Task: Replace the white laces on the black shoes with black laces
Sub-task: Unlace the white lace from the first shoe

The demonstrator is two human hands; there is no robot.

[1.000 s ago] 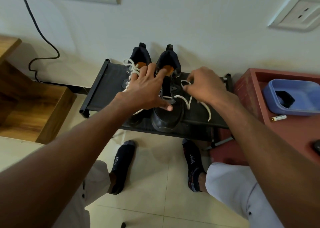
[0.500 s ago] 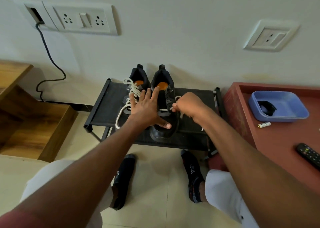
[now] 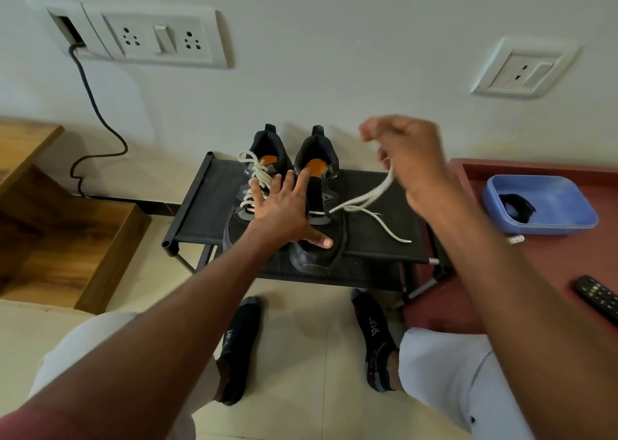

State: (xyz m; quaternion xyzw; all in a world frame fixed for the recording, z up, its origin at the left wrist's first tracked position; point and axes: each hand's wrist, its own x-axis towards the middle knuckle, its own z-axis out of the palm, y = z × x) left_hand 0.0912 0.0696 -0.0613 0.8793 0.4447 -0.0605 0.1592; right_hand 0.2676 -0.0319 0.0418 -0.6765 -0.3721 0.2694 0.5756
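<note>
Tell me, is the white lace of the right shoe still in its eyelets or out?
Mostly out. The white lace crosses only the lowest eyelets of the right shoe; the right hand pulls its free length away.

The two shoes (image 3: 314, 205) are showing black uppers with orange insoles, and their laces (image 3: 361, 202) are looking white. The rack (image 3: 207, 205) under them is black. At the right, the table (image 3: 551, 259) is appearing dull red; its tray (image 3: 548, 225) is blue and is holding something black, perhaps laces.

Matt black cloth rack (image 3: 207, 205), glossy shoe toe (image 3: 314, 259), woven white lace (image 3: 364, 202), smooth blue plastic tray (image 3: 575, 212).
</note>
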